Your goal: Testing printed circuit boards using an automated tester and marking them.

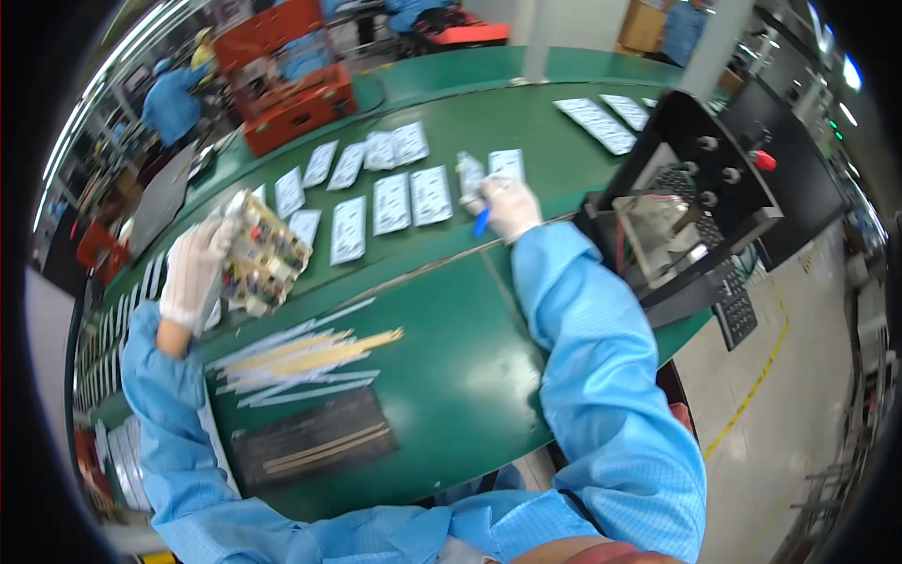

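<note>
My left hand [193,273], in a white glove, grips a populated circuit board [266,256] by its upper left edge and holds it tilted above the green bench. Coloured components cover the board's face. Farther right my right hand [510,207], also gloved, is closed with its fingertips at the lower end of a small white panel [471,171], which is tilted and slightly blurred. A short blue piece [482,223] sticks out below those fingers; its kind cannot be made out. Beside the hand lies another white panel [506,164]. Several similar marked panels [391,203] lie between my hands.
Yellow and white strips [301,357] lie in a loose pile near a dark flat mat [315,437]. At right stand a black open-fronted fixture [695,188] and a keyboard [737,305]. An orange-red case [282,85] stands at back left. Co-workers in blue [172,105] are farther off.
</note>
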### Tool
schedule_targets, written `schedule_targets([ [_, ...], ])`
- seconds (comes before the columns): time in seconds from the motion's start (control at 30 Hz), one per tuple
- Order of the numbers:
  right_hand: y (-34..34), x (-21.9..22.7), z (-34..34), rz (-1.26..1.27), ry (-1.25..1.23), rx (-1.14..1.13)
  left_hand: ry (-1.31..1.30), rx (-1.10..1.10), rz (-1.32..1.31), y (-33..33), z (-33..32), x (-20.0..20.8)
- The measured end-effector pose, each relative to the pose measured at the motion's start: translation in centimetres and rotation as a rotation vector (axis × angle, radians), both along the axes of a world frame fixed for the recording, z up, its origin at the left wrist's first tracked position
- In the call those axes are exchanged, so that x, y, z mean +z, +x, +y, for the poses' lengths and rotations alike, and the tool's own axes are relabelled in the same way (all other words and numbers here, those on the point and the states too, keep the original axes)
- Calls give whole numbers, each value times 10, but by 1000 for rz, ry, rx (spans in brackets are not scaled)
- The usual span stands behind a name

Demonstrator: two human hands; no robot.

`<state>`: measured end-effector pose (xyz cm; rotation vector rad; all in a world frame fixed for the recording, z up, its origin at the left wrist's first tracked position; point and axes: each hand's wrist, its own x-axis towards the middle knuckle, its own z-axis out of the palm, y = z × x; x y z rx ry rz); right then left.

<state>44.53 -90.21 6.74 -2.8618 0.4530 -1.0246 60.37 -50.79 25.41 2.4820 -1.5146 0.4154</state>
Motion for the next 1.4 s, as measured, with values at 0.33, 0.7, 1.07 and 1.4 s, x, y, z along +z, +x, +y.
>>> schedule_targets([
  [0.33,-8,19,2,-165,-80,46,-7,-65,85,9,-306,22],
  [0.7,-4,-3,-28,-155,106,-88,388,-207,37,27,-440,-125],
  [1.07,16,-49,-57,-208,235,-2,-136,-676,-143,35,-353,-32],
  [1.4,7,-15,-41,87,74,-324,466,-37,124,-188,43,-96],
])
